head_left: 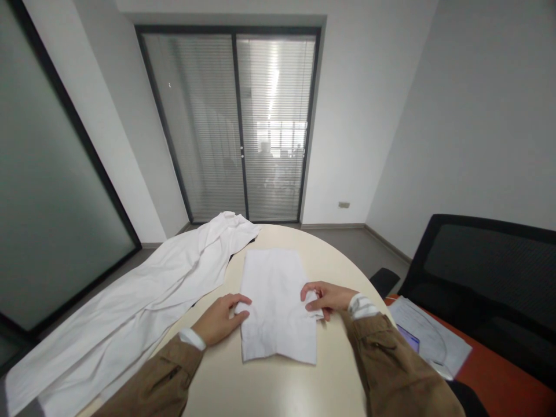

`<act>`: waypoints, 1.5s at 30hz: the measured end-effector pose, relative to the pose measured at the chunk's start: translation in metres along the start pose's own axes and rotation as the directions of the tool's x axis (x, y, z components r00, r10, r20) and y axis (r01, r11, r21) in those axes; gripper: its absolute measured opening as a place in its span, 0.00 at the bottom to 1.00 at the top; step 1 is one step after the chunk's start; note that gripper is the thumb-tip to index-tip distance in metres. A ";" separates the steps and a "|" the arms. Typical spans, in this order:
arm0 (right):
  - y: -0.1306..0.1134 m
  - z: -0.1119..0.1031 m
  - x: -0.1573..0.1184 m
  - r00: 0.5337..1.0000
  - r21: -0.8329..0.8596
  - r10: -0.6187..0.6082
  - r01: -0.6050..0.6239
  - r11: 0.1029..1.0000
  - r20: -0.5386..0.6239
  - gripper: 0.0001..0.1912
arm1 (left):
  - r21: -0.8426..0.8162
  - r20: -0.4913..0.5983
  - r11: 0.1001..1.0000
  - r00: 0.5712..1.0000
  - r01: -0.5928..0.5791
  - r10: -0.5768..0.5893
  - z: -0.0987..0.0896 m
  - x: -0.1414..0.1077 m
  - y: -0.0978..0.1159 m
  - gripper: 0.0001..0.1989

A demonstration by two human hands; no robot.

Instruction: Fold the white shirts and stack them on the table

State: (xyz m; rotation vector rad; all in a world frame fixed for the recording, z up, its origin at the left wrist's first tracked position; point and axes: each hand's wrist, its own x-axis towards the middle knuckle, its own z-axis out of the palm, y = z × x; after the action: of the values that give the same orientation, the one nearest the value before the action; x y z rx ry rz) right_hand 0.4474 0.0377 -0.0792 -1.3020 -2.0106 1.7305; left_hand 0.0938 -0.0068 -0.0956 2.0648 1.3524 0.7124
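Our left fingers (245,300) and right fingers (309,305) pinching opposite edges of the folded white cloth rectangle (278,295), flat on the rounded cream bench (208,370), rumpled white fabric (160,284) on our left.

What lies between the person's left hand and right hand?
A folded white cloth lies between the left hand and the right hand, as the head view shows.

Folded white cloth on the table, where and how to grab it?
I'd pinch the cloth at mid-height on both side edges, left hand from the left, right hand from the right. It lies flat on the table, longer than wide; the bunched right edge offers a pinch.
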 end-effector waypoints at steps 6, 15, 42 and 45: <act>0.014 -0.001 0.015 0.957 -0.006 -0.102 0.104 0.995 -0.272 0.26 | -0.105 0.016 0.990 0.996 0.089 -0.088 0.004 0.004 -0.002 0.19; 0.022 -0.003 0.015 0.978 -0.029 0.028 -0.035 0.999 -0.209 0.30 | -0.096 0.314 0.982 0.941 0.162 -0.124 -0.002 -0.003 -0.003 0.23; 0.042 -0.016 0.052 0.575 -0.511 -0.499 0.158 0.845 -0.648 0.22 | -0.074 -0.288 0.994 0.956 -0.082 0.057 0.011 0.049 -0.049 0.28; 0.041 -0.015 0.053 0.637 -0.493 -0.491 0.194 0.848 -0.594 0.20 | -0.126 -0.240 0.983 0.965 -0.135 0.102 0.014 0.052 -0.050 0.29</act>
State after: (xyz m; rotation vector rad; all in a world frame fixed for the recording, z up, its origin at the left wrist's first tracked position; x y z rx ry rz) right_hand 0.4449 0.0833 -0.1308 -1.2738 -1.9591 0.5091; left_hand 0.0903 0.0557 -0.1335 2.0094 1.2666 1.1001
